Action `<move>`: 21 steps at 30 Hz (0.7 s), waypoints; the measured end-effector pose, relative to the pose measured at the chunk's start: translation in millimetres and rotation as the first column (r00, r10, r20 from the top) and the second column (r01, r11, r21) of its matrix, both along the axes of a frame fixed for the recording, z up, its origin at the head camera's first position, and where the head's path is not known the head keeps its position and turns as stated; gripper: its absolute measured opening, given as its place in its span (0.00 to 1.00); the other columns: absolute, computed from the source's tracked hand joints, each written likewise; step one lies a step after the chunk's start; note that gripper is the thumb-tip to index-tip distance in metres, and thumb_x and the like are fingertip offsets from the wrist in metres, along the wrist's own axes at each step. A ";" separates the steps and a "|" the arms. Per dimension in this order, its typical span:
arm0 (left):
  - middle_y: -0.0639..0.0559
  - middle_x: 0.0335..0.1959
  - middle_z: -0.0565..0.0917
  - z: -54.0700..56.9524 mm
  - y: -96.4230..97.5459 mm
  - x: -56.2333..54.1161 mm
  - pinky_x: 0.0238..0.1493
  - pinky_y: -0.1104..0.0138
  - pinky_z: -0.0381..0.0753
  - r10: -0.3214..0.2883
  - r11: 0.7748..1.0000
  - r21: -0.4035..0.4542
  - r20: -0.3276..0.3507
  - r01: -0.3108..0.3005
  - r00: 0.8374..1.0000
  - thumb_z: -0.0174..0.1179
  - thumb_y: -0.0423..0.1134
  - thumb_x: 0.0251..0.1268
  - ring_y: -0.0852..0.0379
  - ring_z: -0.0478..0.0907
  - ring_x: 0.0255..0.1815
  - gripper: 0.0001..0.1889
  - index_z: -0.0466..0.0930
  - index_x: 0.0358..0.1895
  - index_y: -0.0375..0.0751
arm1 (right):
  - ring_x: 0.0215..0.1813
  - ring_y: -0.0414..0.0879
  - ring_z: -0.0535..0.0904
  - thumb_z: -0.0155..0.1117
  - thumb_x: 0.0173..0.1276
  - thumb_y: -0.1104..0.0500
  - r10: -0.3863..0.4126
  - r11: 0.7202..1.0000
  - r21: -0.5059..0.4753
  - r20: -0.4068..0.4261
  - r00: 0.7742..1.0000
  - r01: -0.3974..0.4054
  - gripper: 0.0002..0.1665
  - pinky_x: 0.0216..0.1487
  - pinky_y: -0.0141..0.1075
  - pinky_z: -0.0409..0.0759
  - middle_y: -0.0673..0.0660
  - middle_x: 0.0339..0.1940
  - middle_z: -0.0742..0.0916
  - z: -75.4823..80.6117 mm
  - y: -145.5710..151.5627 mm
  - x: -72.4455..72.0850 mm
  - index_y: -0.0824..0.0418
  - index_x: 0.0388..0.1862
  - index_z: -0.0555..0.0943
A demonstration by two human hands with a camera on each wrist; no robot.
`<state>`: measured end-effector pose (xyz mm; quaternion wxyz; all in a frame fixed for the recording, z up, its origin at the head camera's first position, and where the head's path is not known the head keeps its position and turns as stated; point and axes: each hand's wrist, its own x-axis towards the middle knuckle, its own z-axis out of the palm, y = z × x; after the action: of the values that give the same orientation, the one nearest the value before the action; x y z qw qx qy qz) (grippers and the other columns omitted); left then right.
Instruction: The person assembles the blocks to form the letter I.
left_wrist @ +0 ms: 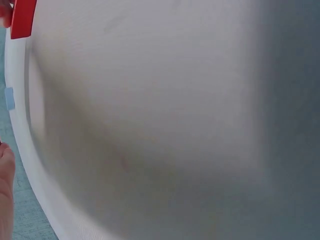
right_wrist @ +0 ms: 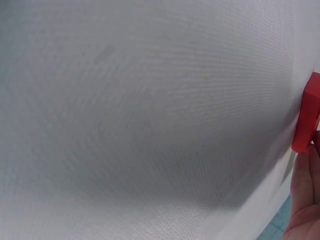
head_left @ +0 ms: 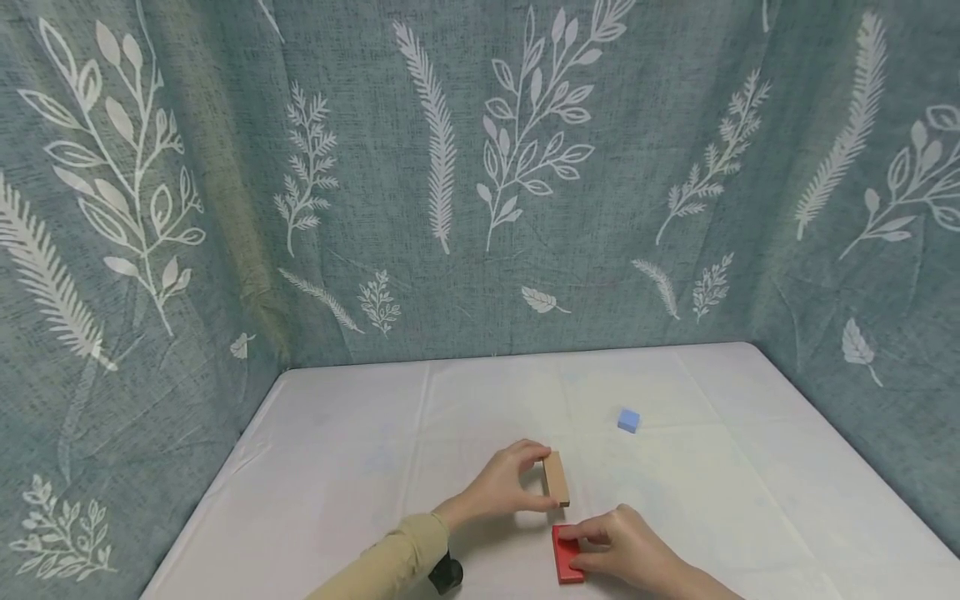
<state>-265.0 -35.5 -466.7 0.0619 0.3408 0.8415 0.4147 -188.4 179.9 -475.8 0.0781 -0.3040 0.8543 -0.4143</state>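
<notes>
Wooden block [head_left: 557, 480] is spanning the left grip [head_left: 498, 486], pinched by both ends, its long axis running near-to-far; red block [head_left: 564, 550] is pointing likewise, the right grip [head_left: 626, 550] pinching it; blue block [head_left: 628, 421] is lying beyond both grips.

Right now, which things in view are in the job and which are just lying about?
In hand:
tan block, pinched by the left hand
red block, pinched by the right hand

Apparently just lying about:
blue block, untouched on the white cloth
</notes>
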 end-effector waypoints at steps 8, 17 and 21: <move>0.50 0.54 0.79 -8.5 1.0 1.2 0.63 0.65 0.74 0.004 0.996 -0.094 -0.062 -0.010 0.998 0.73 0.47 0.47 0.56 0.74 0.58 0.34 0.74 0.59 0.37 | 0.47 0.30 0.80 0.70 0.58 0.52 0.017 1.000 -0.009 -0.045 0.999 -0.017 0.19 0.41 0.24 0.82 0.55 0.43 0.89 -1.2 0.3 0.1 0.60 0.46 0.86; 0.49 0.54 0.80 -11.5 1.7 3.5 0.64 0.66 0.73 0.006 0.991 -0.135 -0.087 -0.018 0.996 0.73 0.48 0.45 0.57 0.75 0.58 0.34 0.75 0.58 0.37 | 0.46 0.29 0.80 0.70 0.58 0.52 -0.001 1.000 -0.002 -0.018 1.000 0.001 0.19 0.41 0.23 0.82 0.54 0.42 0.89 -1.3 0.1 0.1 0.59 0.46 0.86; 0.50 0.54 0.80 -13.5 1.5 3.1 0.65 0.66 0.72 0.001 0.988 -0.153 -0.074 -0.012 0.997 0.73 0.48 0.46 0.57 0.74 0.59 0.34 0.75 0.58 0.37 | 0.45 0.28 0.80 0.71 0.57 0.52 -0.002 1.000 -0.003 -0.007 1.000 0.002 0.19 0.41 0.23 0.82 0.54 0.43 0.89 -1.1 -0.6 0.2 0.59 0.46 0.86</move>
<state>-261.8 -34.0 -480.1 0.0555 0.3472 0.8738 0.3360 -188.2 179.3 -476.8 0.0744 -0.3049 0.8542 -0.4146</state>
